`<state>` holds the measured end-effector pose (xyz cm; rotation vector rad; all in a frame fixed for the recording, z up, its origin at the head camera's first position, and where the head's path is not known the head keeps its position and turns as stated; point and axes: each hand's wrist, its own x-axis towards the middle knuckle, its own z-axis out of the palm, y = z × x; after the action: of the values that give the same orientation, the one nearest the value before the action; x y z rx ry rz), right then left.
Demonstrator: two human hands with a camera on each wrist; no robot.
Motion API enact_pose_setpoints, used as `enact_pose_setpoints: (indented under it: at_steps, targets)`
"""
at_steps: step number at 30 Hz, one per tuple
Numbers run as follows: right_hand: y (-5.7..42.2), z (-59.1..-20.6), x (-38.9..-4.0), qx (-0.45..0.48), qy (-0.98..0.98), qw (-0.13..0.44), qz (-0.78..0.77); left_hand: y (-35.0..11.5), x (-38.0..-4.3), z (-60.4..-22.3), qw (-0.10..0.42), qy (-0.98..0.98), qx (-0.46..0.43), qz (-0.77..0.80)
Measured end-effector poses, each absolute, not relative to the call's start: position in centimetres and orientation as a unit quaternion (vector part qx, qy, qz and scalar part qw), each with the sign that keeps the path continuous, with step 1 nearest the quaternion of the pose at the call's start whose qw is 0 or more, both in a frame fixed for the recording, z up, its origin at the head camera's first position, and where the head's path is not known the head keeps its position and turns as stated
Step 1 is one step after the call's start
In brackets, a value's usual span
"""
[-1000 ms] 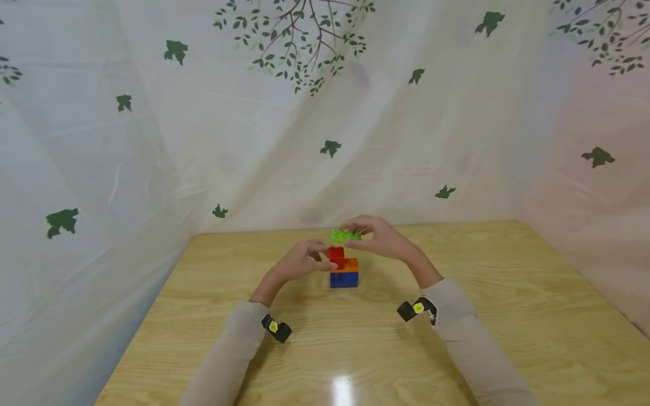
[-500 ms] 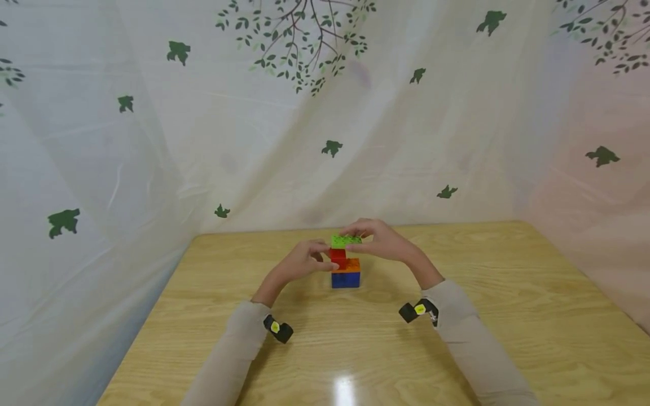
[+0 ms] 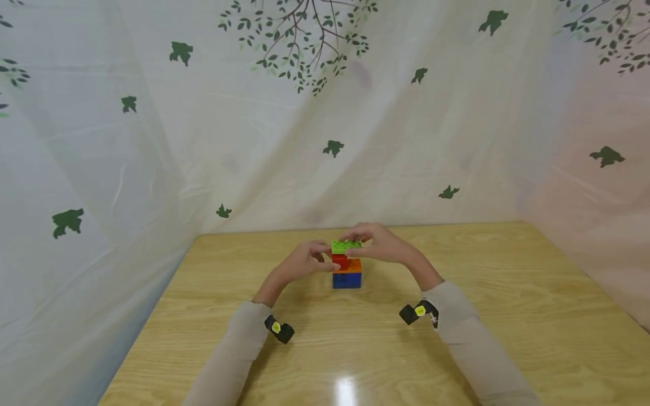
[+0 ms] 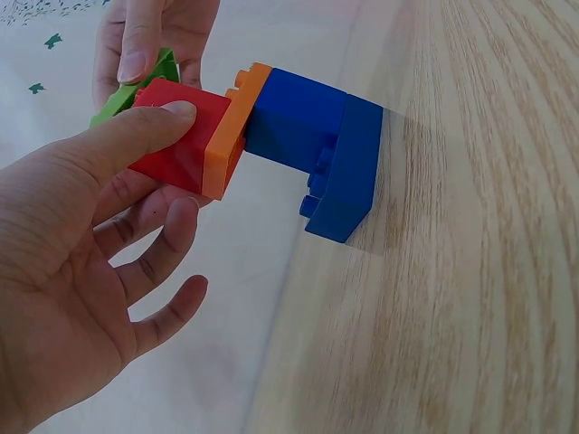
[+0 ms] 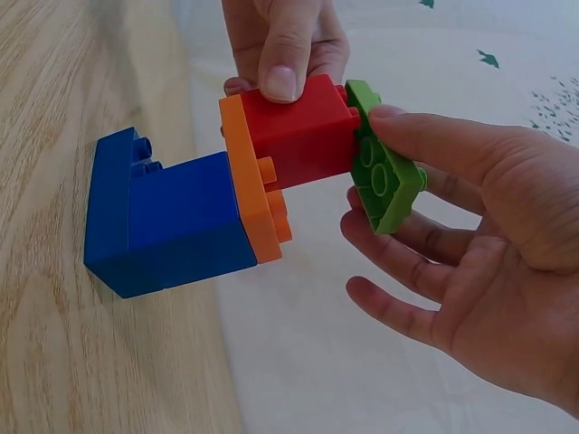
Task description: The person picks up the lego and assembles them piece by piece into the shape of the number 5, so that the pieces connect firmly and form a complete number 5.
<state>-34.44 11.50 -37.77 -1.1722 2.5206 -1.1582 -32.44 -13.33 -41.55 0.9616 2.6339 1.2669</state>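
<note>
Toy building bricks stand stacked in the middle of the table. A thin blue brick [image 5: 107, 212] forms the base, with a blue block [image 5: 185, 206] on part of it, leaving some blue studs bare. On top lies a thin orange brick [image 5: 242, 172], bearing a red brick [image 5: 303, 136] at its left end. My left hand [image 3: 299, 260] pinches that red brick between thumb and fingers. A thin green brick [image 5: 395, 185], pinched by my right hand [image 3: 382, 242], sits at the red brick's studs and juts out rightward. Whether it is fully pressed down I cannot tell.
The wooden table [image 3: 345, 338] reaches back to a pale curtain [image 3: 284, 169] printed with green leaves and branches. A dark camera [image 3: 280, 329] is strapped to the left sleeve, another camera [image 3: 413, 312] to the right one.
My right hand has lowered the green brick from above the red brick onto its studs. My left hand keeps its pinch on the red brick.
</note>
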Motion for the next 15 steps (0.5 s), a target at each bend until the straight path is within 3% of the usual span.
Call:
enact_pose_setpoints:
  at_steps: [15]
  targets:
    - [11.47,-37.36,-34.19,-0.405,0.824,0.069,-0.39,-13.34,-32.74,-41.58,0.03,0.856,0.312,0.411]
